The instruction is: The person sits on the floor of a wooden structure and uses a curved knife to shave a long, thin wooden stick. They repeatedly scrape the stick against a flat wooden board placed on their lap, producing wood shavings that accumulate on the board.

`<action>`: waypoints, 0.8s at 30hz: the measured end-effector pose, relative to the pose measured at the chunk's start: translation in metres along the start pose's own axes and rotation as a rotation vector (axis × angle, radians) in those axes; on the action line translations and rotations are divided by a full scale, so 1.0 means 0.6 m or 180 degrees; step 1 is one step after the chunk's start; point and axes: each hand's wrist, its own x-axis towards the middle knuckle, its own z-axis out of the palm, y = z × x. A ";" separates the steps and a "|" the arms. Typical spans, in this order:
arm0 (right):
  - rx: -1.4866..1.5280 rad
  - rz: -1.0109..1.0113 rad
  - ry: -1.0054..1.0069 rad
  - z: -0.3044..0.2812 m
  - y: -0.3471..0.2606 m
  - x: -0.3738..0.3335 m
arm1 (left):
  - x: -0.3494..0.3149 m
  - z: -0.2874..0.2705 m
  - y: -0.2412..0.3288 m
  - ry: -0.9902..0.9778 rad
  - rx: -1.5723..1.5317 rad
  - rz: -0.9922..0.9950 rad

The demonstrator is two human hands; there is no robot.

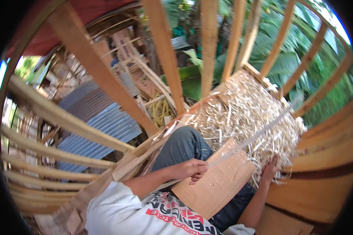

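Observation:
A long, thin pale strip (259,131) passes through my left hand (194,170). That hand is closed on it above the left edge of a flat wooden board (219,180). The strip's far part slants up to the right over the shavings and is blurred. The board lies tilted across my lap, with small chips on its face. My right hand (269,169) is past the board's right edge, at the near side of a heap of curled pale shavings (247,107). Its fingers are blurred and partly among the shavings, so I cannot make out whether they hold anything.
Upright wooden slats (209,47) form a railing ahead and to the left. Wooden planks (325,156) stand at the right. Below, beyond the railing, lie corrugated metal sheets (102,125) and stacked timber. Large green leaves (286,66) hang behind the slats.

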 end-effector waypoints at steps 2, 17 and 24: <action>-0.0737 -0.0450 0.0097 -0.046 -0.051 0.016 | 0.057 0.025 -0.030 -0.0444 -0.0284 0.0366; -0.1812 -0.1880 0.0041 0.038 0.021 -0.047 | 0.008 -0.033 0.004 -0.0243 0.0131 -0.0456; -0.2337 -0.2154 -0.0215 0.046 0.046 -0.049 | 0.024 -0.025 -0.027 0.0328 0.1953 0.0856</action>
